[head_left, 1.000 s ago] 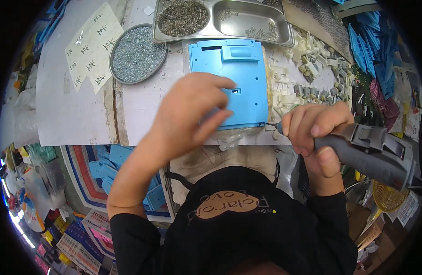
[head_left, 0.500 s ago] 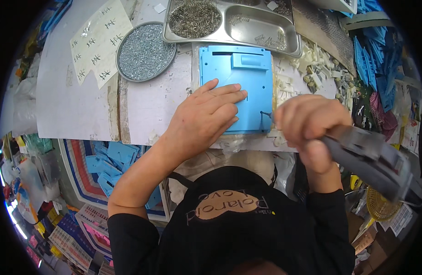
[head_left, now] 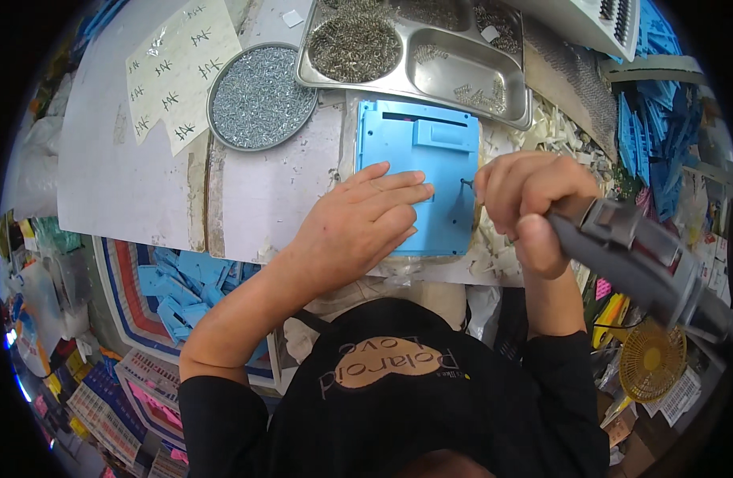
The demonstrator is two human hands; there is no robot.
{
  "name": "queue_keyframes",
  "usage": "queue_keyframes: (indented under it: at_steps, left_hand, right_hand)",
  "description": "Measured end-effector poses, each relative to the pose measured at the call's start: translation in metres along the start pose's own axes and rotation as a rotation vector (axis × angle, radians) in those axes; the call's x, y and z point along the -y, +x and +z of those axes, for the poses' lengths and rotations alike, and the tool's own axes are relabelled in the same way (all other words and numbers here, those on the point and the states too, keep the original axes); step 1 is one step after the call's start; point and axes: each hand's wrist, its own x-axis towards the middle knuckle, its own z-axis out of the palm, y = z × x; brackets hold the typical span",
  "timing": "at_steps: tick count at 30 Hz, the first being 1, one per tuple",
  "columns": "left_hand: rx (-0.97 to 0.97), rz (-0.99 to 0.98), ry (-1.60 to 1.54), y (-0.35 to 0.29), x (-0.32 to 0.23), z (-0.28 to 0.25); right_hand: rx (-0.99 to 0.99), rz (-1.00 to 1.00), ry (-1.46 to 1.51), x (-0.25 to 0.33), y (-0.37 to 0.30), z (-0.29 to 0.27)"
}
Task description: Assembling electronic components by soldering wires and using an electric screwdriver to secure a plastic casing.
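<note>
Your left hand (head_left: 366, 219) is lying flat, fingers spread, pressing down on the blue plastic panel (head_left: 418, 171) that sits on the white worktable (head_left: 127, 175), right in front of you. Your right hand (head_left: 533, 203) is wrapped tight around the grey electric screwdriver (head_left: 637, 259), with its bit tip (head_left: 465, 185) touching the panel's right edge. So the hands are apart, one on each side of the panel. Just behind the panel there's a steel compartment tray (head_left: 430, 56) holding screws, and to its left a round tin (head_left: 259, 97) full of small silvery screws. White plastic bits (head_left: 557, 135) are piled on the right.
</note>
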Motion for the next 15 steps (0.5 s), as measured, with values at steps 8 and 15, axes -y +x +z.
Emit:
queue_keyframes:
  at_steps: [8,15]
  left_hand:
    - [0.016,-0.031,-0.007,-0.004,-0.001,0.001]
    - [0.032,-0.036,-0.041,0.000,-0.001,-0.002]
  right_hand:
    - [-0.008,0.031,0.222,0.002,0.026,-0.015]
    - [-0.045,-0.075,0.091,-0.037,0.054,-0.032]
